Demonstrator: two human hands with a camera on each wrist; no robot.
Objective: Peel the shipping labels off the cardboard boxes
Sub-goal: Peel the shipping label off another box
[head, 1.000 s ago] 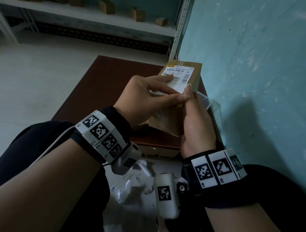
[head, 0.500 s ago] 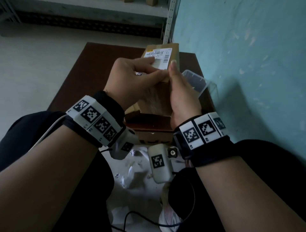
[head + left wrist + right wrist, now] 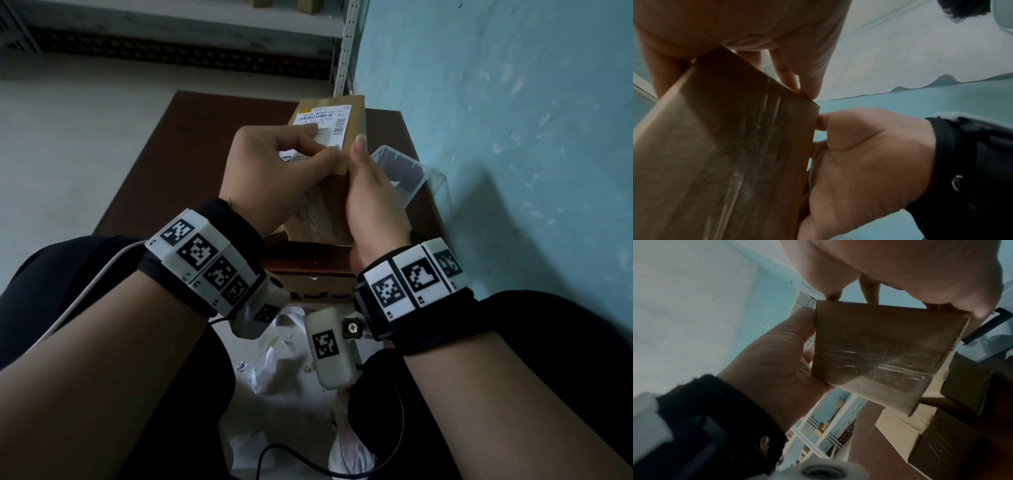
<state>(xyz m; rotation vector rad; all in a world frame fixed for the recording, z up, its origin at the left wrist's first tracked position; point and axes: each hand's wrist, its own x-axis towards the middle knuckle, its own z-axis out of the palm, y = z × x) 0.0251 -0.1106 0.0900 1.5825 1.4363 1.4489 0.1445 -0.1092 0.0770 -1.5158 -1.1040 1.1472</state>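
I hold a brown cardboard box (image 3: 357, 113) up over the table between both hands. A white shipping label (image 3: 329, 118) with barcodes sticks to its top face. My left hand (image 3: 325, 142) pinches the label's near edge between thumb and forefinger, and a loose piece of label shows under its fingers. My right hand (image 3: 370, 192) grips the box's right side, thumb lying along the edge. The left wrist view shows the taped underside of the box (image 3: 725, 146) and the right hand (image 3: 869, 154). In the right wrist view the left hand (image 3: 781, 356) cups the box (image 3: 879, 345).
A clear plastic container (image 3: 404, 171) sits on the brown table (image 3: 191, 154) by the teal wall (image 3: 513, 137). More cardboard boxes (image 3: 966, 386) lie on the table's near part. White paper scraps (image 3: 274, 377) lie on the floor between my legs. Metal shelving (image 3: 171, 20) stands behind.
The view has tilted down towards my lap. Both hands keep their hold on the box and the label, and the box has stayed between them.
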